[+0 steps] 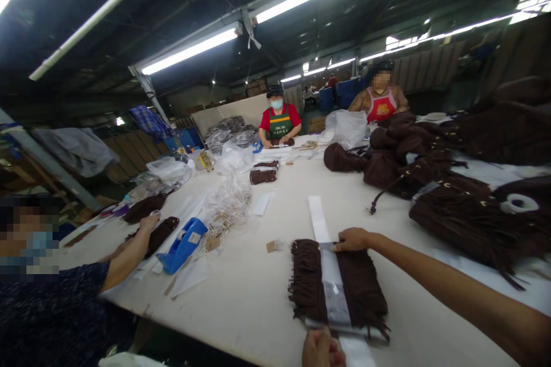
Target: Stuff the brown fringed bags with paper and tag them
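Note:
A dark brown fringed bag [361, 287], folded flat, lies on the table in front of me. A white paper strip [317, 218] runs beneath it and shows beyond its far and near edges. A white band with a shiny clear part [333, 289] crosses the bag's middle. My right hand [353, 239] grips the bag's far edge beside the band, thumb on top. Close to the near edge, my left hand [321, 348] is closed, its fingers curled; what they hold is hidden. Part of the left hand is cut off by the frame.
A blue tape dispenser [183, 245] and a clump of tags with strings [226, 206] stand to the left. Brown bags [456, 218] are heaped at the right. Co-workers sit at the left [47, 298] and far side [279, 123]. Another folded bag [263, 173] lies farther off.

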`<action>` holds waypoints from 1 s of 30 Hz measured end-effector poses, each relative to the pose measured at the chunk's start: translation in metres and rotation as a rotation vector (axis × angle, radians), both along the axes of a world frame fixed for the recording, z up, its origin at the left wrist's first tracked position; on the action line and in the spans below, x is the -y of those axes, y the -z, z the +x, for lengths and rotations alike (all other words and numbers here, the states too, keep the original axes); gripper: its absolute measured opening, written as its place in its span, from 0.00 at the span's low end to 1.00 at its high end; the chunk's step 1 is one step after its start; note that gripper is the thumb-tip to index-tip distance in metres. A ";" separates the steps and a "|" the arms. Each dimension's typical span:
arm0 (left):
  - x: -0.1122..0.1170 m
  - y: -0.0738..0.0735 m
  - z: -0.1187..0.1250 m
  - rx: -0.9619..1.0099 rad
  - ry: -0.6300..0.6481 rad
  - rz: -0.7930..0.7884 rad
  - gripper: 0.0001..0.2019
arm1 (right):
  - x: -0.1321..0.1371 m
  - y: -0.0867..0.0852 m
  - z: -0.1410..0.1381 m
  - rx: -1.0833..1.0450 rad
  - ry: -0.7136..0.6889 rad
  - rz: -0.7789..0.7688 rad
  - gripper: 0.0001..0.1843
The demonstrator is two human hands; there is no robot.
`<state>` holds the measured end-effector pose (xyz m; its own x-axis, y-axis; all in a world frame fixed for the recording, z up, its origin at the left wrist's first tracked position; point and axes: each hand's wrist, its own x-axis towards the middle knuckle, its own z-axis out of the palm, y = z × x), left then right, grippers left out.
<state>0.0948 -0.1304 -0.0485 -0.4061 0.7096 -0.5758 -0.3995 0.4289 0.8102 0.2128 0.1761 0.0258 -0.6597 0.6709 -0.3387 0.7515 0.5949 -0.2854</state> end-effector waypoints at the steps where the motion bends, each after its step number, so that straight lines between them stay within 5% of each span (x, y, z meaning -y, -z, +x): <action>1: 0.001 -0.003 0.000 0.165 -0.029 -0.031 0.20 | -0.003 -0.002 -0.003 0.016 0.001 -0.044 0.42; 7: 0.008 -0.040 -0.004 0.447 -0.102 0.054 0.19 | -0.018 -0.004 -0.014 0.063 0.004 -0.348 0.40; 14: 0.013 -0.045 -0.010 0.446 -0.122 0.075 0.20 | -0.014 -0.021 -0.013 -0.041 0.052 -0.669 0.33; 18: 0.011 -0.067 -0.018 0.490 -0.185 0.176 0.23 | -0.002 -0.032 -0.014 -0.119 0.092 -0.783 0.30; 23: -0.006 -0.098 -0.037 0.648 -0.319 0.333 0.25 | 0.025 -0.045 -0.019 -0.435 0.198 -0.904 0.25; 30: -0.031 -0.127 -0.066 0.415 -0.362 0.571 0.24 | 0.057 -0.044 -0.015 -0.807 0.305 -1.141 0.30</action>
